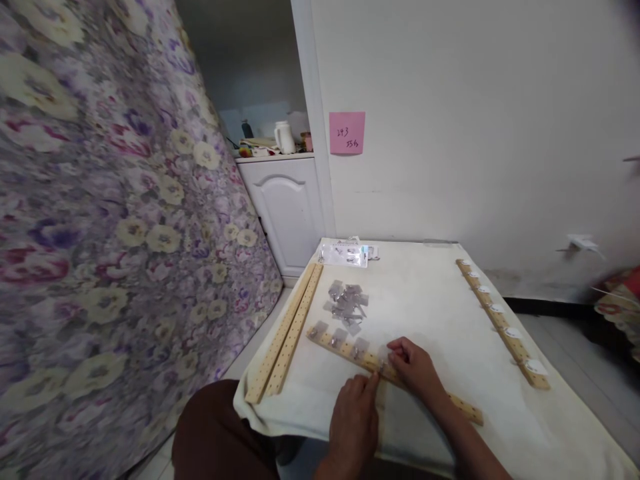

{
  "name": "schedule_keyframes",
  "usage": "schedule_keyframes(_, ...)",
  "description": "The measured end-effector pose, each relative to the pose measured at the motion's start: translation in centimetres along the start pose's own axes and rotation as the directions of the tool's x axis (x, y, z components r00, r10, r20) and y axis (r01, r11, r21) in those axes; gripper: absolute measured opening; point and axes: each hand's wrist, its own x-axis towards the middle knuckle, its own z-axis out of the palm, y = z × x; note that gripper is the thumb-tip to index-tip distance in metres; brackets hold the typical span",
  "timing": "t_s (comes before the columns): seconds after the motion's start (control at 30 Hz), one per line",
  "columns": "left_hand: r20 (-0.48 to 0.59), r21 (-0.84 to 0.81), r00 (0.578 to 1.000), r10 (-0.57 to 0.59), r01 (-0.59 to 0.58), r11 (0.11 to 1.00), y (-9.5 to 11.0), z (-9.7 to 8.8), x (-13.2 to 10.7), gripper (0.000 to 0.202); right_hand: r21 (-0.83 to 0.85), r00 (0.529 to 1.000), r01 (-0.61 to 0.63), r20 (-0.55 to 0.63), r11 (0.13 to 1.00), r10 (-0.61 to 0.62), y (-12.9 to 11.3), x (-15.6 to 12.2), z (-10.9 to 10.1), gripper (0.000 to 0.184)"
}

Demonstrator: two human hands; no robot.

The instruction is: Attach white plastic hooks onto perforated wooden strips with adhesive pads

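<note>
A wooden strip with rows of holes (345, 350) lies slanted across the near part of the white-covered table (435, 300). Small metal hooks sit along its left half. My right hand (413, 370) rests on the strip near its middle, fingers curled and pressed onto it around a small metal piece. My left hand (355, 420) is just in front of the strip, fingers bent, its thumb tip touching the strip's edge beside my right hand. A loose pile of small metal hooks (347, 303) lies a little beyond the strip.
Two more perforated strips (287, 330) lie side by side along the table's left edge. Another strip with white round pieces (500, 320) runs along the right. A clear packet (345, 253) lies at the far edge. Floral fabric hangs at left; a pink note (347, 132) is on the wall.
</note>
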Motion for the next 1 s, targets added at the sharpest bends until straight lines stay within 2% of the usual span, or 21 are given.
schedule_keyframes(0.3, 0.025, 0.029, 1.0, -0.019, 0.018, 0.999, 0.1, 0.04, -0.01, 0.06, -0.049, 1.0, -0.02, -0.012, 0.999, 0.02, 0.89, 0.34, 0.42, 0.021)
schedule_keyframes(0.53, 0.012, 0.051, 1.0, -0.012, 0.011, 0.999, 0.26, -0.09, 0.06, 0.064, -0.035, 0.998, -0.047, 0.044, 0.998, 0.049, 0.97, 0.61, 0.38, 0.02)
schedule_keyframes(1.0, -0.004, 0.066, 1.0, -0.009, 0.01, 0.998, 0.16, 0.1, 0.0, 0.065, -0.011, 0.996, -0.088, 0.003, 0.996, 0.088, 0.85, 0.56, 0.56, 0.017)
